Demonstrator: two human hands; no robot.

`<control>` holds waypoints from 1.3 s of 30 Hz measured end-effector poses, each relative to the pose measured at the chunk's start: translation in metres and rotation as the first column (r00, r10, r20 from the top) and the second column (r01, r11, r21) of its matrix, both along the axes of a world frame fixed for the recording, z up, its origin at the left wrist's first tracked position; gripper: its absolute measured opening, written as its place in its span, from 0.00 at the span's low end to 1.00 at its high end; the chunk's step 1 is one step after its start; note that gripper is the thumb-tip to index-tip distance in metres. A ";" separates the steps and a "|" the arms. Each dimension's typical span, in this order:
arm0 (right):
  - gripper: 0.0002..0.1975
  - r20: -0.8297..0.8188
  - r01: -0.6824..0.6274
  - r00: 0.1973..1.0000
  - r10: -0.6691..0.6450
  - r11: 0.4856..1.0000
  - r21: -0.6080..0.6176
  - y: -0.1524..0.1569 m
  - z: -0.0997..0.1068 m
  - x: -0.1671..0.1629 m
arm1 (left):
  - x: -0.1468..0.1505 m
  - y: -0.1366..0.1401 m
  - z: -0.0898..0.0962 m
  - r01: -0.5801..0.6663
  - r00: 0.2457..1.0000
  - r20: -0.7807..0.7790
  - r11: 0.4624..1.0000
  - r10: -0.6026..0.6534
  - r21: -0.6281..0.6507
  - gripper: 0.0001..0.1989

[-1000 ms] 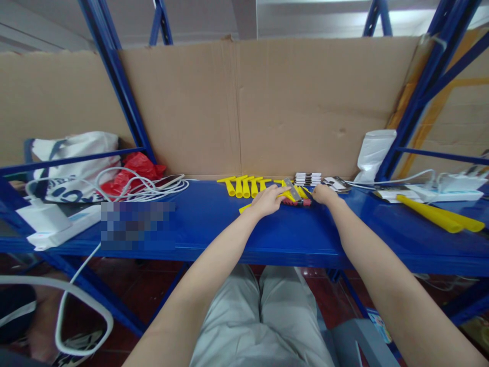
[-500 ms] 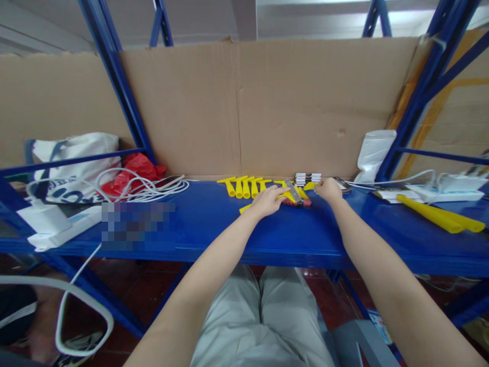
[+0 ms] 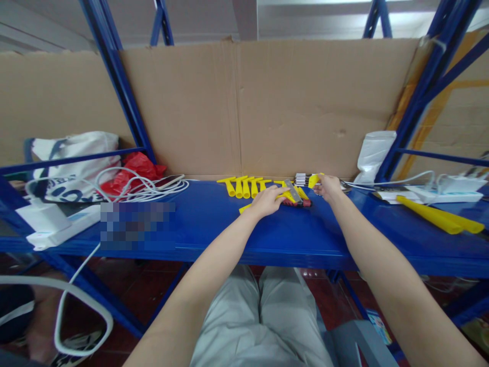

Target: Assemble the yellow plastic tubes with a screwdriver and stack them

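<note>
My right hand (image 3: 328, 187) pinches a small yellow plastic piece (image 3: 314, 180) between thumb and fingers, beside a stack of white-and-black packs (image 3: 301, 179). My left hand (image 3: 267, 200) lies with its fingers stretched out toward a tool with a flat metal blade (image 3: 293, 189), seemingly touching it. The tool's dark red end (image 3: 305, 203) rests on the blue shelf (image 3: 214, 224), with more yellow parts around it. Several yellow T-shaped pieces (image 3: 239, 187) stand in a row left of that hand. Another yellow part (image 3: 245, 208) is partly hidden by my left wrist.
Two long yellow cone-shaped parts (image 3: 439, 214) lie at the right, near a white power strip (image 3: 445, 194). Coiled white cables (image 3: 153, 186), a red plastic bag (image 3: 137, 171) and a charger (image 3: 44, 219) sit at the left. A cardboard panel (image 3: 290, 107) closes the back.
The yellow piece in my right hand has been raised and turned, showing a broader face. My right hand has shifted slightly upward and left. My left hand stays in place.
</note>
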State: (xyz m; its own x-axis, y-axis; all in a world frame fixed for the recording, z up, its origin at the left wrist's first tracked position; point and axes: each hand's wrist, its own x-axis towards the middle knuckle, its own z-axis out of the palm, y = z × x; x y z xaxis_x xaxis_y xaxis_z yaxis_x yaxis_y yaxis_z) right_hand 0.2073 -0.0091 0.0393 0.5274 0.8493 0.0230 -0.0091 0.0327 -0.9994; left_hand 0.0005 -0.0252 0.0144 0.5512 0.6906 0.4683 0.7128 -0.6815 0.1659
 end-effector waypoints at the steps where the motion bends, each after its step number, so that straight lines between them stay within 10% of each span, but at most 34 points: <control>1: 0.05 -0.072 -0.047 0.996 0.047 0.999 -0.001 -0.001 0.001 -0.001 | 0.000 0.000 0.000 0.000 1.000 -0.001 1.000 0.000 0.000 0.20; 12: 0.07 -0.142 -0.333 0.931 0.336 0.942 0.040 -0.008 0.008 -0.014 | -0.001 0.006 -0.003 -0.017 1.000 0.026 1.000 0.018 -0.020 0.20; 21: 0.07 0.283 -0.345 0.898 0.338 0.938 -0.026 -0.007 0.001 -0.029 | -0.001 0.008 -0.002 -0.081 0.996 0.045 0.995 0.083 -0.061 0.22; 39: 0.08 0.493 -0.317 0.821 0.286 0.948 -0.022 -0.007 -0.007 -0.047 | -0.002 0.004 -0.001 -0.070 0.997 0.037 0.997 0.071 -0.036 0.16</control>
